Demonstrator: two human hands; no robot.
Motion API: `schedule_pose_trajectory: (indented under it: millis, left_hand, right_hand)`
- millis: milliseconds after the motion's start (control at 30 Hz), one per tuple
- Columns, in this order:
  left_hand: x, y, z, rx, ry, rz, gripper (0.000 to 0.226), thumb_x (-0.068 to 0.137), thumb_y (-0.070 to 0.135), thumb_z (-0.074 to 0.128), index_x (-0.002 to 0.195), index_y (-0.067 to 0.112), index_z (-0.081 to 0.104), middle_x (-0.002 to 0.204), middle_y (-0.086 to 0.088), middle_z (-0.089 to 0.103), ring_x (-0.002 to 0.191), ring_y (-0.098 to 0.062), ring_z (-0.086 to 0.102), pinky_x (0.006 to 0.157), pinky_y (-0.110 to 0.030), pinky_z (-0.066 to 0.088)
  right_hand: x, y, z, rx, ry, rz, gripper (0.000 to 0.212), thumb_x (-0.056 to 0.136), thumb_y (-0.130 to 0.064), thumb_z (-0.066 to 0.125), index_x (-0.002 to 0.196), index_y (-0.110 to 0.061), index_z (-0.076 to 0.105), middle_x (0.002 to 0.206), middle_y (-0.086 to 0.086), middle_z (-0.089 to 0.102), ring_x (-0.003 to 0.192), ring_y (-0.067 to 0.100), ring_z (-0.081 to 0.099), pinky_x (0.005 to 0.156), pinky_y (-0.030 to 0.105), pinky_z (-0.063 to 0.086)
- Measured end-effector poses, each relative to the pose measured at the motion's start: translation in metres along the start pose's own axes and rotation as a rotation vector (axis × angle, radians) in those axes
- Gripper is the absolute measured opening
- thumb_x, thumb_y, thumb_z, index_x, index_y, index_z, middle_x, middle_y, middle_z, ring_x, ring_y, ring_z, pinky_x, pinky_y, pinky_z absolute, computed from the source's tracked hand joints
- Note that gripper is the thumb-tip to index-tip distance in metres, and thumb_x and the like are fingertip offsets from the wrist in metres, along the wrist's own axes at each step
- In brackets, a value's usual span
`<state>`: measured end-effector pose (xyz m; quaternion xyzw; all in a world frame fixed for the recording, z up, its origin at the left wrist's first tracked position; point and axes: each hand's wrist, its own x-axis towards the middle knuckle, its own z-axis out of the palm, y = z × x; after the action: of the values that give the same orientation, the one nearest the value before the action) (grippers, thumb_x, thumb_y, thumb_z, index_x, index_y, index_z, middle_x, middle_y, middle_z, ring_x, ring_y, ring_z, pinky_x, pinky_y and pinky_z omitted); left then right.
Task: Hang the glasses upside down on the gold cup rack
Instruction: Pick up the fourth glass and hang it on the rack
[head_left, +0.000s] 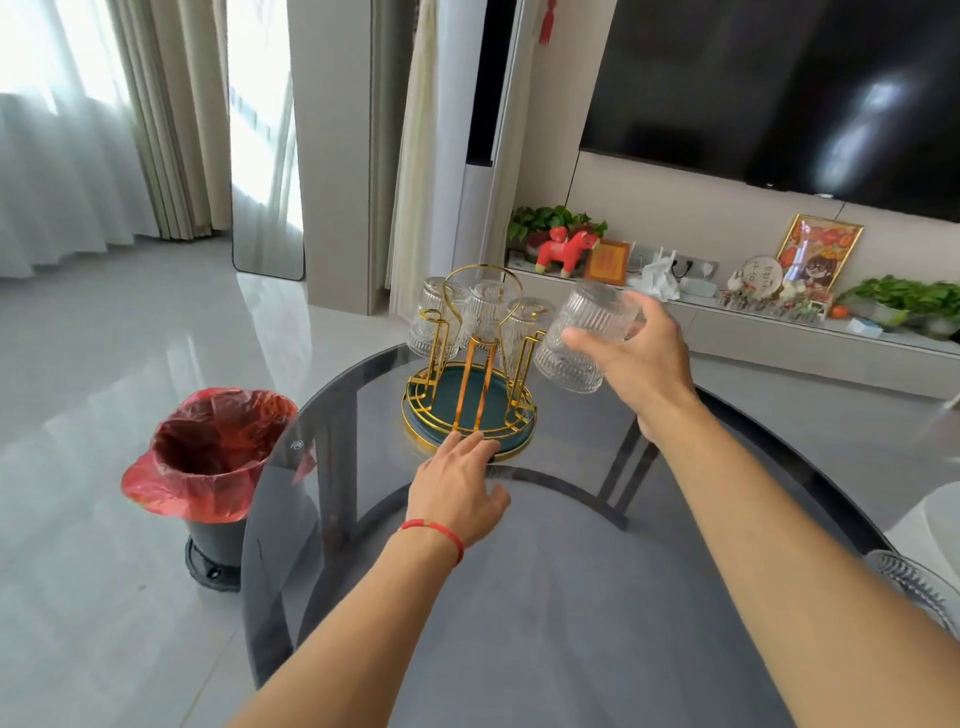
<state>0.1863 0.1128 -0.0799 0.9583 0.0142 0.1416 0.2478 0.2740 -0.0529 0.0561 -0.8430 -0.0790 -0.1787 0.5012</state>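
The gold cup rack (470, 384) with a dark green round base stands on the smoked glass table (571, 519). Three ribbed clear glasses hang upside down on it: one at the left (431, 322), one at the back (488, 306), one right of centre (522, 327). Another ribbed glass (569, 369) sits upside down at the rack's right side. My right hand (636, 358) grips a ribbed glass (592, 314), tilted upside down, just above and right of the rack. My left hand (457, 483) lies on the table with fingertips touching the rack's front rim.
A bin with a red bag (208, 462) stands on the floor left of the table. One more ribbed glass object (914, 582) shows at the table's right edge. A low TV shelf with plants, a red toy horse (563, 252) and frames runs behind.
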Motion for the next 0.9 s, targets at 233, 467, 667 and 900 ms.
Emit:
schedule_pose_trajectory:
  millis: [233, 467, 667, 900]
  left_hand:
    - [0.003, 0.004, -0.002, 0.004, -0.039, -0.038, 0.049, 0.09, 0.026, 0.062, 0.138, 0.018, 0.055, 0.141, 0.0, 0.053, 0.131, -0.02, 0.042, 0.101, -0.043, 0.052]
    - [0.004, 0.006, -0.005, -0.026, -0.056, -0.044, 0.05, 0.091, 0.023, 0.062, 0.14, 0.016, 0.052, 0.139, 0.0, 0.053, 0.129, -0.019, 0.043, 0.1, -0.04, 0.053]
    - [0.005, 0.005, -0.007, -0.038, -0.074, -0.042, 0.046, 0.09, 0.022, 0.062, 0.134, 0.015, 0.054, 0.133, 0.002, 0.054, 0.124, -0.018, 0.043, 0.096, -0.039, 0.054]
    - [0.005, 0.004, -0.008, -0.055, -0.109, -0.045, 0.051, 0.089, 0.023, 0.064, 0.138, 0.015, 0.051, 0.137, 0.002, 0.05, 0.127, -0.018, 0.041, 0.098, -0.039, 0.053]
  right_hand:
    - [0.024, -0.01, 0.004, -0.028, 0.049, -0.059, 0.094, 0.065, -0.047, 0.087, 0.149, -0.029, 0.051, 0.141, 0.0, 0.059, 0.122, 0.017, 0.054, 0.089, 0.027, 0.045]
    - [0.03, -0.015, 0.017, 0.077, 0.033, -0.08, 0.088, 0.066, -0.045, 0.089, 0.144, -0.029, 0.051, 0.132, -0.003, 0.061, 0.118, 0.016, 0.06, 0.095, 0.035, 0.055]
    - [0.026, -0.007, 0.05, -0.041, -0.073, -0.13, 0.088, 0.071, -0.041, 0.091, 0.147, -0.024, 0.05, 0.145, 0.003, 0.056, 0.128, 0.015, 0.051, 0.099, 0.03, 0.043]
    - [0.021, 0.012, 0.067, -0.248, -0.133, -0.168, 0.089, 0.072, -0.037, 0.091, 0.15, -0.022, 0.05, 0.135, 0.008, 0.054, 0.129, 0.026, 0.051, 0.106, 0.037, 0.045]
